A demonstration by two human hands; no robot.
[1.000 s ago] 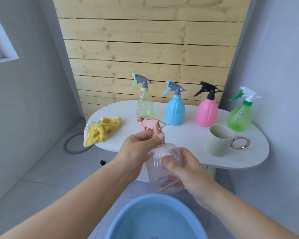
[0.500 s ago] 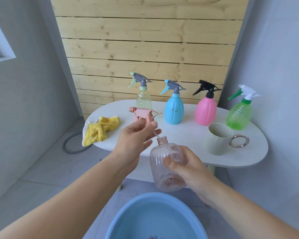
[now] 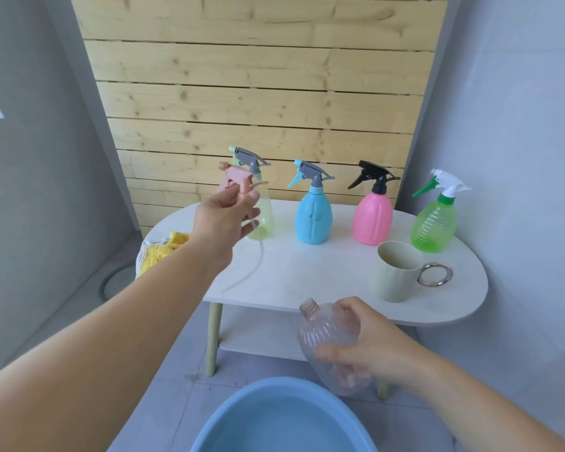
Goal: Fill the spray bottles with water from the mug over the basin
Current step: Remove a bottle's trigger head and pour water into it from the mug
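Observation:
My right hand (image 3: 369, 345) grips a clear ribbed bottle (image 3: 327, 334) with its neck open, tilted left above the blue basin (image 3: 242, 422). My left hand (image 3: 224, 216) holds the pink spray head (image 3: 235, 179) raised over the left of the white table (image 3: 307, 282); its thin dip tube (image 3: 252, 265) hangs down to the tabletop. A cream mug (image 3: 395, 272) with a metal ring handle stands at the table's front right. Behind stand a yellowish bottle (image 3: 263, 216), a blue bottle (image 3: 313, 216), a pink bottle (image 3: 372, 216) and a green bottle (image 3: 434, 223), all with spray heads on.
A yellow cloth (image 3: 163, 249) lies on the table's left end. A wooden slat wall (image 3: 258, 93) backs the table. Grey walls close in on both sides. A grey hose loop (image 3: 111, 278) lies on the floor at left.
My left hand has lifted the pink spray head off the clear bottle and carried it up and left over the table. My right hand has lowered the bottle and tilted it toward the basin.

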